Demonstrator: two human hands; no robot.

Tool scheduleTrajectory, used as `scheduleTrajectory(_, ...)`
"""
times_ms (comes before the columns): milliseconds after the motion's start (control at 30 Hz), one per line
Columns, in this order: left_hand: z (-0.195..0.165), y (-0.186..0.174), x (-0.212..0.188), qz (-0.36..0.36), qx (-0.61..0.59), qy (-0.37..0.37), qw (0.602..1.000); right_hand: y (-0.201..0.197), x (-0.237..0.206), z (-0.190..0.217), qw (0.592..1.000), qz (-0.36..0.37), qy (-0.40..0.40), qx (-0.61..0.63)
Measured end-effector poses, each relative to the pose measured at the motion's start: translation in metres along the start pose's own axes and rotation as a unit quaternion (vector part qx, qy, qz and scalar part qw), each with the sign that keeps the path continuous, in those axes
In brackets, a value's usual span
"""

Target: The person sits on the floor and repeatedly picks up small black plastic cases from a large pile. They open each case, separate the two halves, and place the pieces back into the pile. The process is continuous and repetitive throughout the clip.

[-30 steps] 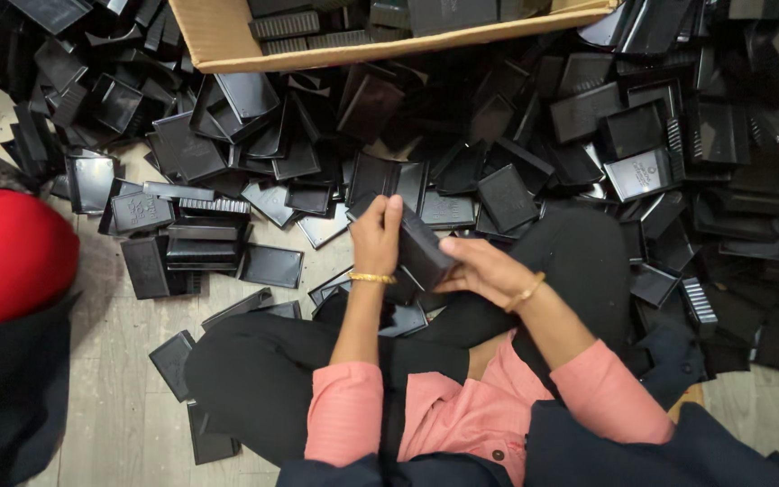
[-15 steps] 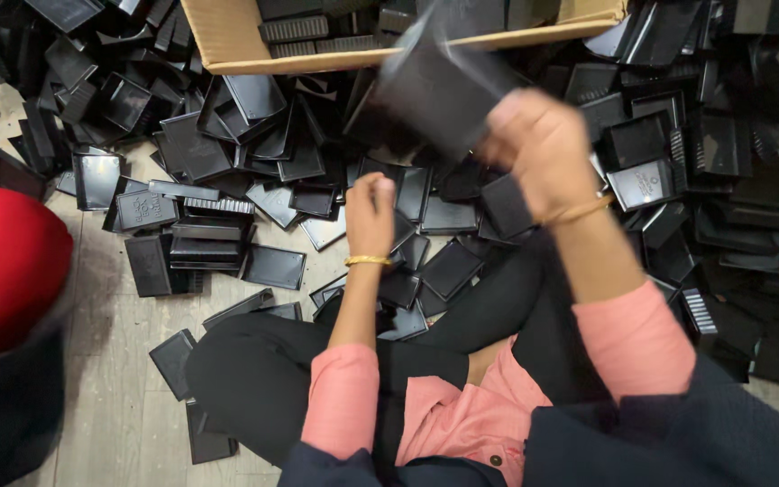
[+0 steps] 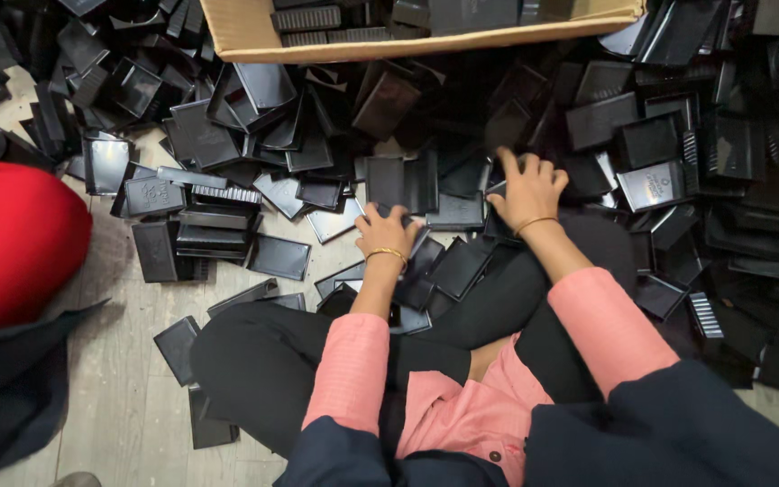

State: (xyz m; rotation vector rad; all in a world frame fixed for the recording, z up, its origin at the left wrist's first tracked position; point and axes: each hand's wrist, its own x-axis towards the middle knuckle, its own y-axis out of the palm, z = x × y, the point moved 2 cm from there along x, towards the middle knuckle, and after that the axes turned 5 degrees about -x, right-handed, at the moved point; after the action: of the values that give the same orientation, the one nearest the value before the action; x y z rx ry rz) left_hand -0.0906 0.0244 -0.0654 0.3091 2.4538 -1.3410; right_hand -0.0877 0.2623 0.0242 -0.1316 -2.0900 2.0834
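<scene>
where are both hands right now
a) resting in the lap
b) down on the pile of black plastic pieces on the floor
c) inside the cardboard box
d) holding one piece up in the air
b: the left hand and right hand both reach down onto the black plastic pieces on the floor, short of the cardboard box.

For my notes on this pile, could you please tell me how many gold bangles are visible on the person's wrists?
2. One gold bangle sits on the left hand wrist, amid the black plastic trays; the other bangle circles the right hand wrist. The pink sleeves could hide more.
</scene>
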Motion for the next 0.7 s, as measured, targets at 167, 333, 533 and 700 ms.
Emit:
scheduleTrajectory(167, 0.016, -0.014, 0.021, -0.033, -0.149, 0.073, 0.986, 0.025, -0.022, -0.029, 0.995, 0.008, -0.093, 0.045)
scheduleTrajectory(333, 0.014, -0.042, -0.005, 0.027, -0.416, 0.157, 0.895, 0.014, -0.022, -0.065, 0.984, 0.078, -0.126, 0.101)
scheduleTrajectory(533, -0.002, -0.083, -0.055, 0.127, -0.753, 0.125, 0.633, 0.009, -0.011, -0.059, 0.949, 0.305, -0.055, 0.063)
scheduleTrajectory(700, -0.009, -0.082, -0.073, 0.111, -0.810, 0.112, 0.565, -0.004, -0.010, -0.052, 0.940, 0.333, -0.043, 0.058)
